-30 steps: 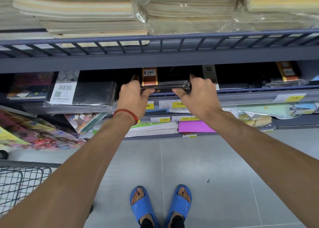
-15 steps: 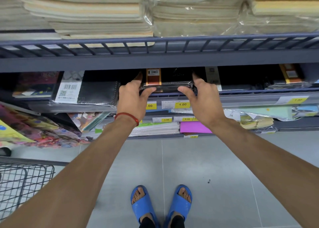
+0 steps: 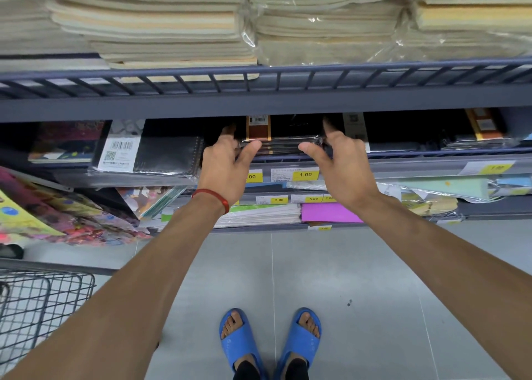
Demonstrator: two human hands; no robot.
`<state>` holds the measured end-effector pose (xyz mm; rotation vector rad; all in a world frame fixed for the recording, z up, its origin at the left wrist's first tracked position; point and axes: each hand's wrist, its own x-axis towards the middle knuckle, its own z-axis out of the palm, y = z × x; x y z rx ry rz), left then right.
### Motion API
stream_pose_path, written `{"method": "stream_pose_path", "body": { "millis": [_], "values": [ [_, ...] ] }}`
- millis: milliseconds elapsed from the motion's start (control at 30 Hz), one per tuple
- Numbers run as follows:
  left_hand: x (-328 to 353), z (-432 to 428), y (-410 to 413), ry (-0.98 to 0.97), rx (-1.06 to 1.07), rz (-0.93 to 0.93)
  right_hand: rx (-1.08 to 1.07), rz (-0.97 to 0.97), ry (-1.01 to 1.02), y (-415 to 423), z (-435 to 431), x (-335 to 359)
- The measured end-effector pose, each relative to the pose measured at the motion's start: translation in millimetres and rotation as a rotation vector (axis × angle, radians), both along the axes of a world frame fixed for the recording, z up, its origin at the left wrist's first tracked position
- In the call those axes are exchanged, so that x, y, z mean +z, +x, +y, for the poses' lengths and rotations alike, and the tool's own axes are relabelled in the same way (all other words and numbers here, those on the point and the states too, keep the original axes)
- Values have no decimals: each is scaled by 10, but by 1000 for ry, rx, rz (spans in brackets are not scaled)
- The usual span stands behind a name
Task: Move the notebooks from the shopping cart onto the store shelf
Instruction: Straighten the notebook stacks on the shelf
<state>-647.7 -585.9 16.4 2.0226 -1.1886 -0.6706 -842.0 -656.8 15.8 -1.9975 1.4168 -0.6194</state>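
Note:
A plastic-wrapped stack of black notebooks (image 3: 283, 145) with an orange-brown label lies on the middle tier of the store shelf (image 3: 403, 168), just under the upper rail. My left hand (image 3: 224, 166), with a red wrist band, holds its left end, the thumb on the front edge. My right hand (image 3: 342, 163) holds the right end, thumb against the front and fingers running back along the side. The fingertips are hidden in the dark shelf. The wire shopping cart (image 3: 43, 299) stands at the lower left; its inside is not in view.
More black notebooks (image 3: 167, 155) lie left of the stack and others (image 3: 475, 137) to the right. Wrapped paper stacks (image 3: 172, 28) fill the tier above. Colourful booklets (image 3: 57, 215) and a purple pad (image 3: 328, 212) sit lower down. My blue sandals (image 3: 270, 342) stand on grey tiles.
Both hands stay on the stack at the shelf edge; the thumbs have spread slightly along its front and the stack sits a little deeper. The cart has not moved.

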Motion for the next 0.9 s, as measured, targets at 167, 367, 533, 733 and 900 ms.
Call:
{"method": "stream_pose_path", "body": {
  "millis": [167,367,533,733,900],
  "values": [
    [27,-30,14,-18,58,15,-32,-8,-34,65,19,-44],
    [34,-54,-75,-57,119,-22,-54,-9,-61,75,-16,-56],
    [-73,-57,-103,-92,120,-10,-26,-2,-64,66,-39,-48],
    [-66,-34,-93,-71,64,-60,1,44,-55,53,-22,-15],
    [-44,0,-75,-31,11,-75,57,83,36,34,-17,34]
  ]
}}
